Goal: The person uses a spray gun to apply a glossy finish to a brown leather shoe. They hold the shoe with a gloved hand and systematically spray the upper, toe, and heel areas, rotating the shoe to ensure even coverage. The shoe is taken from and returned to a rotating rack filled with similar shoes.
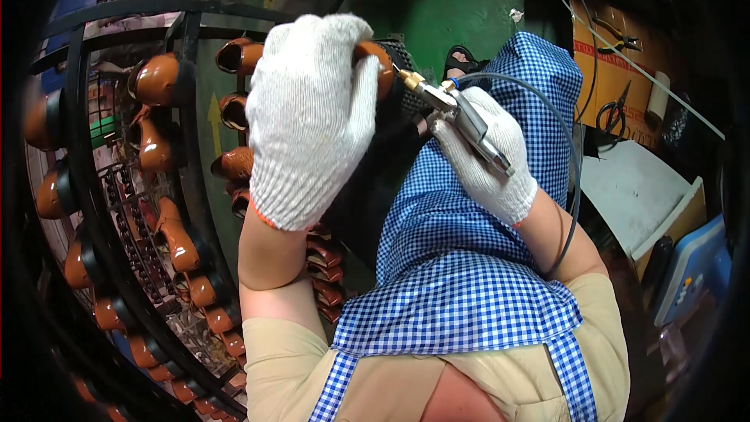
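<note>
My left hand (308,117), in a white knitted glove, is closed round a glossy orange-brown shoe (383,70). Only a rounded part of the shoe shows past the thumb; the glove hides the rest. In my right hand (500,152), also gloved, is a small metal spray gun (473,125) with a brass nozzle. Its tip points at the shoe from close by; whether spray comes out is too fine to see. A grey air hose (558,109) runs from the gun, bending round outside my right forearm.
On my left a black metal rack (187,86) bears rows of brown shoes (156,82). A cardboard box (605,82) stands at right, with scissors (613,116) and pliers (625,37) by it. Lower down are a white sheet (637,187) and a blue-and-white device (687,270).
</note>
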The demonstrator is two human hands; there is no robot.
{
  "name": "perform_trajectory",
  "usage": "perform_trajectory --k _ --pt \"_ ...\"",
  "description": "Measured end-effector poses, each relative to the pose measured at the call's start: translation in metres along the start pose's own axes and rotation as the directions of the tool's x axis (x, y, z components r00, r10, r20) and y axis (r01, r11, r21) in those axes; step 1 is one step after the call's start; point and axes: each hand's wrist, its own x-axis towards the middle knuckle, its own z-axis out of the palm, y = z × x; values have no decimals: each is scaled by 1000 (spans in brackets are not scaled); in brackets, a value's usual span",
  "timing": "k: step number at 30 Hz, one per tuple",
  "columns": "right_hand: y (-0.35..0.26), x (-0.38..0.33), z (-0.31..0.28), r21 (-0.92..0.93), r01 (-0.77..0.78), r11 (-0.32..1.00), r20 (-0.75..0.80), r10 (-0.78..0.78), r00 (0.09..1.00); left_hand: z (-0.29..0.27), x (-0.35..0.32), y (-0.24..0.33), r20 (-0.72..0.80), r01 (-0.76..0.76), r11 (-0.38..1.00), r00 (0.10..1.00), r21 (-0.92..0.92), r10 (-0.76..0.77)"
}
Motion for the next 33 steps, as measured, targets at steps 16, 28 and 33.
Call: perform_trajectory --k 16,28,33 --pt "-6 -1 50 45 31 998 95 -36 995 -26 -52 -42 -57 381 866 906 -324 -420" --pt "-17 -34 26 12 -13 1000 374 8 927 -24 -216 8 255 728 424 620 -538 -742" --pt "-26 -35 -1 -13 -40 999 468 41 883 -37 -198 18 374 694 510 711 -509 -595"
